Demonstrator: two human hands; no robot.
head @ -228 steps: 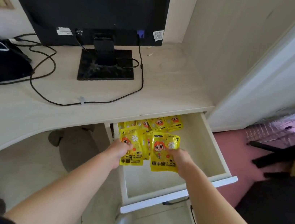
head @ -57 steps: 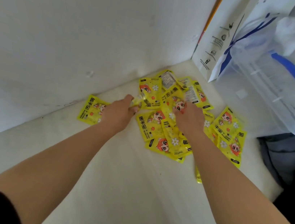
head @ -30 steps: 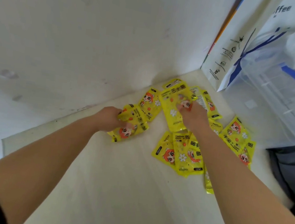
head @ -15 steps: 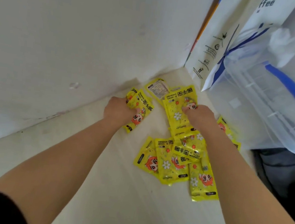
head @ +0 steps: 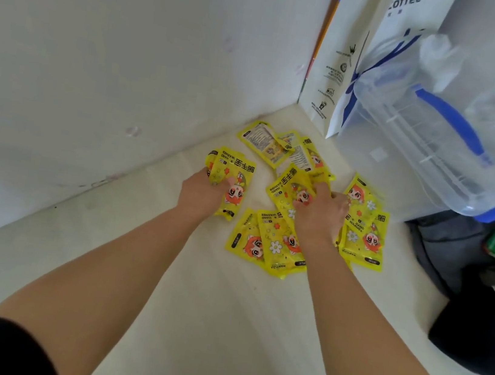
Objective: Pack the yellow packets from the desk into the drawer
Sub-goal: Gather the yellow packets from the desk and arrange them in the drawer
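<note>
Several yellow packets with a red cartoon face lie in the desk's far corner by the wall. My left hand [head: 204, 194] grips a small bunch of yellow packets [head: 235, 176] on the left. My right hand [head: 320, 213] pinches another yellow packet [head: 285, 189] in the middle of the pile. More loose packets [head: 267, 242] lie beside my right wrist, others [head: 364, 229] to its right and some [head: 273, 141] nearer the corner. The drawer is out of view.
A white paper bag [head: 347, 58] leans in the corner. A large clear water jug with a blue handle [head: 433, 124] lies to the right. Dark bags [head: 478, 302] sit at the right edge. The pale desk top [head: 220, 326] spreads toward me.
I turned from the drawer to the desk corner. Over the last seconds my left hand gathered packets into a bunch and my right hand took hold of one in the pile.
</note>
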